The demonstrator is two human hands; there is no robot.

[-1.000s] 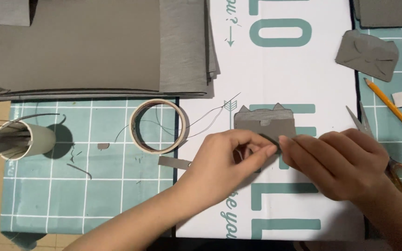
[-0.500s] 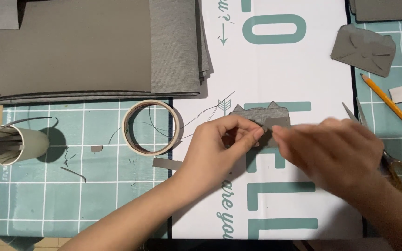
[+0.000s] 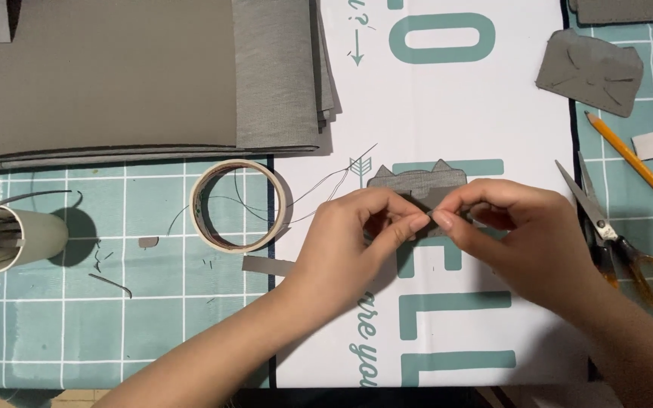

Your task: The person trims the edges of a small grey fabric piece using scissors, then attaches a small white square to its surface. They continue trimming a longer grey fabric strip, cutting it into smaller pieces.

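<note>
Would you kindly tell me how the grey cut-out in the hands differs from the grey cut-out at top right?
The small grey cut-out with two pointed tips is pinched by both hands; the grey rounded cut-out with creases lies untouched. The first sits on the white printed sheet, the second on the teal grid mat. Both are grey.

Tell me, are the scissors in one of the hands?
No, the scissors lie on the mat beside the right hand, which pinches the grey piece.

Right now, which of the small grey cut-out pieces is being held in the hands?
The grey piece with two pointed tips at centre, pinched by both hands; the other lies untouched, upper right.
</note>
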